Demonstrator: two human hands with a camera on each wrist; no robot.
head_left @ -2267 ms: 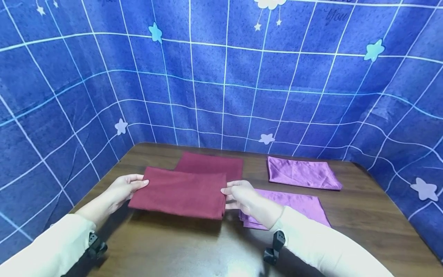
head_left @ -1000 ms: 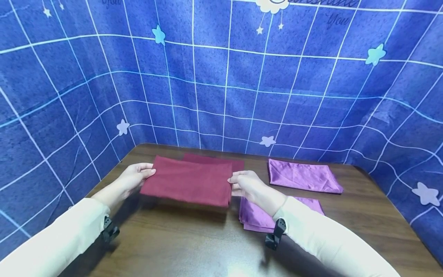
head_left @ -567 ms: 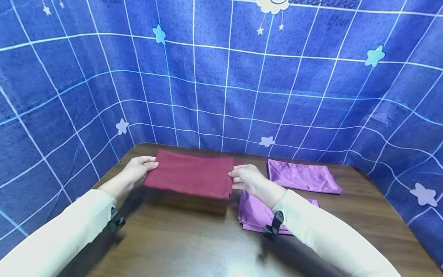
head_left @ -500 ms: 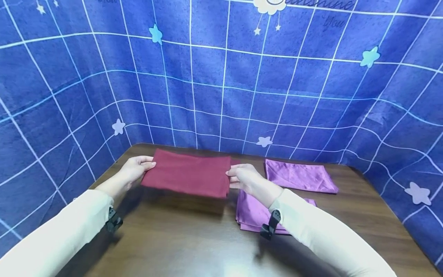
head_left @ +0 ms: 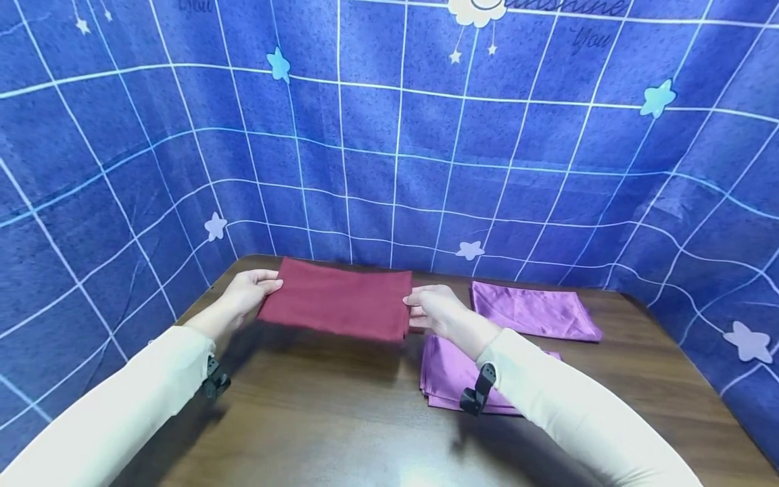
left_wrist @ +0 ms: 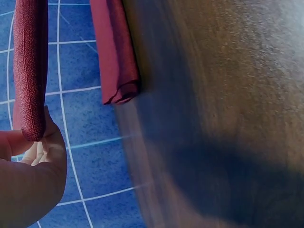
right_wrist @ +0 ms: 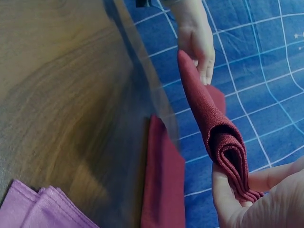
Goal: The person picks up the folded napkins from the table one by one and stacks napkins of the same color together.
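Note:
A folded dark red cloth [head_left: 341, 297] is stretched level between both hands, raised above the table. My left hand [head_left: 248, 293] pinches its left end between thumb and fingers. At the opposite end, my right hand [head_left: 439, 310] pinches the layered edge, whose rolled folds show in the right wrist view. A second folded red cloth [right_wrist: 164, 175] lies on the table beneath; the held one hides it in the head view. The left wrist view shows that lower cloth [left_wrist: 114, 57] apart from the held cloth [left_wrist: 31, 71].
Two folded shiny purple cloths lie on the right: one near the back [head_left: 535, 311], another nearer [head_left: 447, 375], partly covered by my right forearm. The brown wooden table [head_left: 316, 412] meets a blue grid-patterned curtain [head_left: 365, 135] at its back and sides.
Both hands have carried the held red cloth away from me, toward the back of the table. It now covers the lower red cloth in the head view. The purple cloths have stayed put.

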